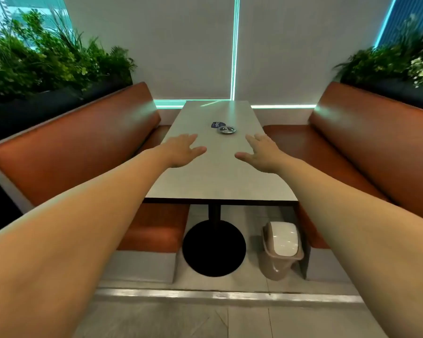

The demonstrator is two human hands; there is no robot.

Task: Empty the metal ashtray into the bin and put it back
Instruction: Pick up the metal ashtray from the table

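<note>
A small round metal ashtray point(226, 129) sits on the grey table point(215, 181), past the middle toward the far end. My left hand point(182, 150) hovers over the table, fingers spread, holding nothing, short and left of the ashtray. My right hand point(263, 152) is stretched out palm down, fingers apart and empty, a little nearer than the ashtray and to its right. A beige bin point(282, 250) with a white swing lid stands on the floor below the table's near right corner.
A dark blue card or coaster point(216, 124) lies touching the ashtray's left side. Orange benches point(88, 147) point(366, 142) flank the table, with planters point(47, 69) behind them. The table's black pedestal base point(214, 248) stands left of the bin. A raised step edge point(220, 295) crosses the floor.
</note>
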